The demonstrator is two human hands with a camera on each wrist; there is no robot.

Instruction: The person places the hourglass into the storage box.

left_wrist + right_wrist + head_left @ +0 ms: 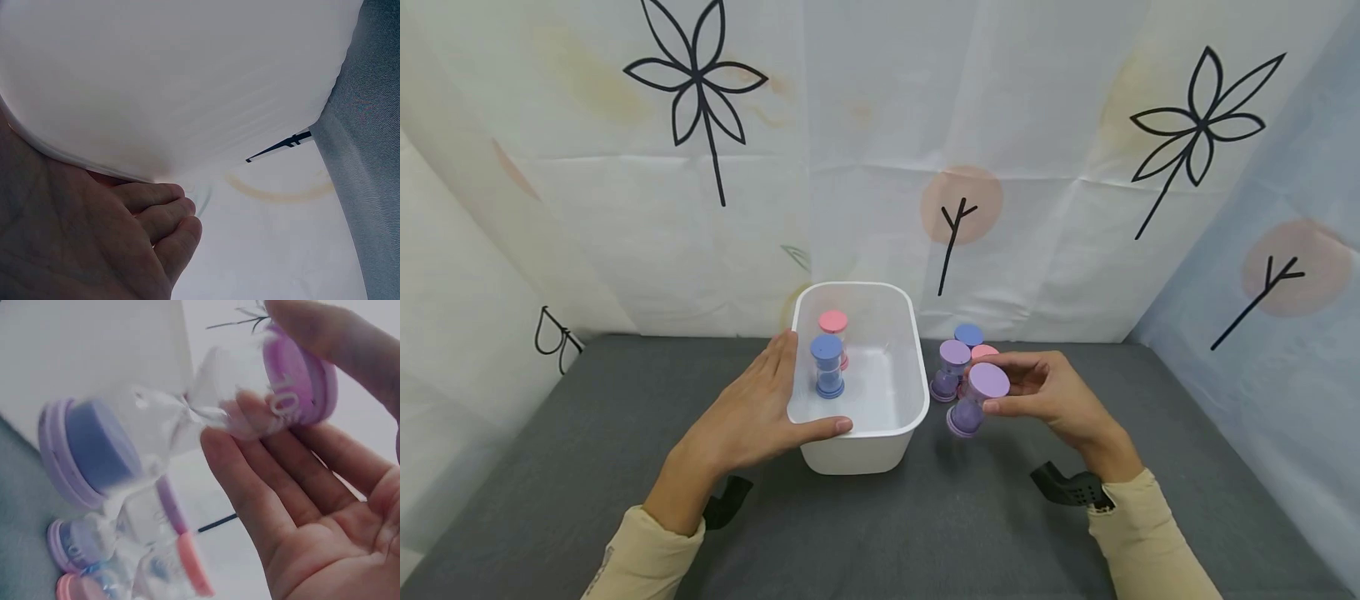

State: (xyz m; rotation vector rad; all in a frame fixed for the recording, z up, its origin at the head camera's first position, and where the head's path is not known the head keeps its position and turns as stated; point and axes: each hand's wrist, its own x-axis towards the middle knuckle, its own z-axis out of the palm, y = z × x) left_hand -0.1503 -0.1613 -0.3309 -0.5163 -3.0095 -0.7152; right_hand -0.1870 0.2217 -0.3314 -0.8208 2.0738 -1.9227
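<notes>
Inside the white rectangular plastic bin [852, 457] stand a blue-capped clear hourglass [827, 364] and a pink-capped one [833, 322]. Outside, the right hand [1063, 402] pinches a purple-capped hourglass [981, 392]; a second purple [955, 353], another blue [968, 335] and another pink [984, 352] remain. The left hand [745, 417] touches the bin, fingers extended.

smooth plastic bin [850, 457], glossy clear-walled held hourglass [974, 402], matt woven cloth tabletop [880, 533]
</notes>
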